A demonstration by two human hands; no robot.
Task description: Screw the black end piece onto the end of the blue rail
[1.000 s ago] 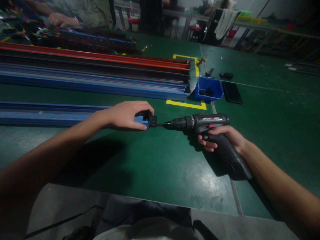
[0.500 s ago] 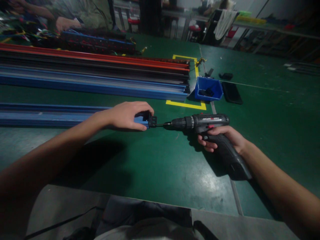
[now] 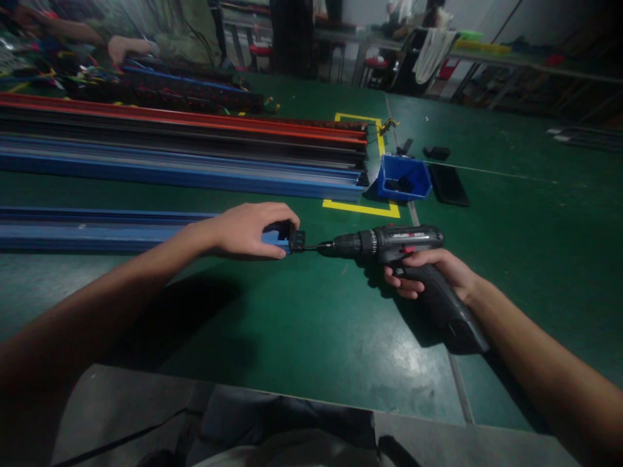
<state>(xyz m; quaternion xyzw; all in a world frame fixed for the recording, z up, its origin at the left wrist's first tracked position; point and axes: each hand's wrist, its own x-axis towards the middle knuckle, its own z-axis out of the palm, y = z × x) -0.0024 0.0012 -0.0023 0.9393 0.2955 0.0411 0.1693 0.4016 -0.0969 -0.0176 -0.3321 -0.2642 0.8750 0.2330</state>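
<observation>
A long blue rail (image 3: 97, 235) lies across the green table, with a small black end cap (image 3: 298, 240) at its right end. My left hand (image 3: 256, 230) grips that end, thumb on the near side and fingers over the far side by the cap. My right hand (image 3: 433, 272) is wrapped around the handle of a black cordless drill (image 3: 409, 237), a finger at its trigger. The drill points left, and its thin bit (image 3: 311, 246) reaches the outer face of the end cap. Whether the tip sits in a screw is too small to tell.
Behind lie several long blue, black and red rails (image 3: 195, 172). A blue bin (image 3: 403, 191) with small black parts stands at their right end, beside a flat black object (image 3: 450, 185). Yellow tape (image 3: 360, 209) marks the table (image 3: 311, 337). Across it, another person's hand (image 3: 127, 48) rests near wiring.
Both hands, the drill and the rail hold the same places relative to each other. The whole view has shifted slightly, with things a little lower in the picture.
</observation>
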